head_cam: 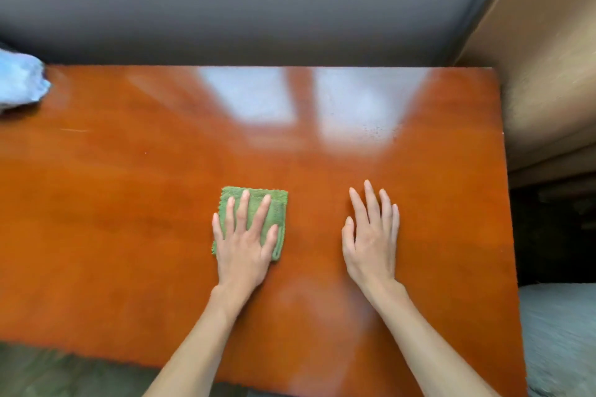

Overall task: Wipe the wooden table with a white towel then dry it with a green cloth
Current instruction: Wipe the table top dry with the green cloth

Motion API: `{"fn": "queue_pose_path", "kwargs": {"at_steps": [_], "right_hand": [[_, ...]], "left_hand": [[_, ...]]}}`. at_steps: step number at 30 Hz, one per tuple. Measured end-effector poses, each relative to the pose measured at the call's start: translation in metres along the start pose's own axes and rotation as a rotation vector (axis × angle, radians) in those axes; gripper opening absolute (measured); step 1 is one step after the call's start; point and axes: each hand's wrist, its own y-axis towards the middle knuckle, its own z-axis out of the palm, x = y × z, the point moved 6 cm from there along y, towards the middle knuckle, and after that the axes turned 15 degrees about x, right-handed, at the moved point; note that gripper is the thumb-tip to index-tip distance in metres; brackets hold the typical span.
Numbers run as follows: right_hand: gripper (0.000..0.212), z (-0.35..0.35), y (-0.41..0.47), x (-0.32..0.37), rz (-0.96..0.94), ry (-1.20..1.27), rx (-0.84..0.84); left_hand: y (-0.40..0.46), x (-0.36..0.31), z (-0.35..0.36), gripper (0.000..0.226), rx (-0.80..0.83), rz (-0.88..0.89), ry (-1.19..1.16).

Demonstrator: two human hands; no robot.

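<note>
The left hand point(244, 237) lies flat with fingers spread, pressing the folded green cloth point(258, 216) onto the wooden table point(113, 203) near its middle. To its right, the right hand point(371, 235) rests open and empty on bare wood. The white towel point(19, 84) sits bunched at the far-left corner. Droplets point(377, 132) far right could be missed if strokes stay near; the cloth may unfold under a sliding palm.
</note>
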Motion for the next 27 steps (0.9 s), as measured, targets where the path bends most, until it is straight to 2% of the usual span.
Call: {"fn": "queue_pose_path", "kwargs": {"at_steps": [3,6,9,12,18,21,24,27], "right_hand": [[0.055,0.024,0.018,0.044,0.021,-0.062,0.007],[0.054,0.033,0.025,0.054,0.115,-0.124,-0.042],[0.054,0.035,0.024,0.054,0.133,-0.168,-0.071],[0.054,0.033,0.025,0.056,0.155,-0.162,-0.087],[0.051,0.029,0.025,0.057,0.16,-0.125,-0.136],[0.052,0.029,0.024,0.057,0.162,-0.11,-0.153],[0.056,0.029,0.024,0.055,0.165,-0.098,-0.15],[0.055,0.028,0.023,0.056,0.165,-0.112,-0.151]], "left_hand": [[0.022,0.094,-0.029,0.06,-0.028,-0.195,-0.128],[0.047,0.177,-0.058,0.057,-0.066,-0.325,-0.188],[0.071,0.211,-0.075,0.057,-0.083,-0.397,-0.251],[0.095,0.178,-0.08,0.058,-0.091,-0.318,-0.25],[0.094,0.004,-0.053,0.063,-0.093,0.168,0.005],[0.06,-0.052,-0.023,0.062,-0.047,0.325,0.071],[0.032,-0.05,-0.007,0.063,-0.045,0.354,0.079],[0.02,-0.005,-0.006,0.063,-0.043,0.317,0.059]]}}
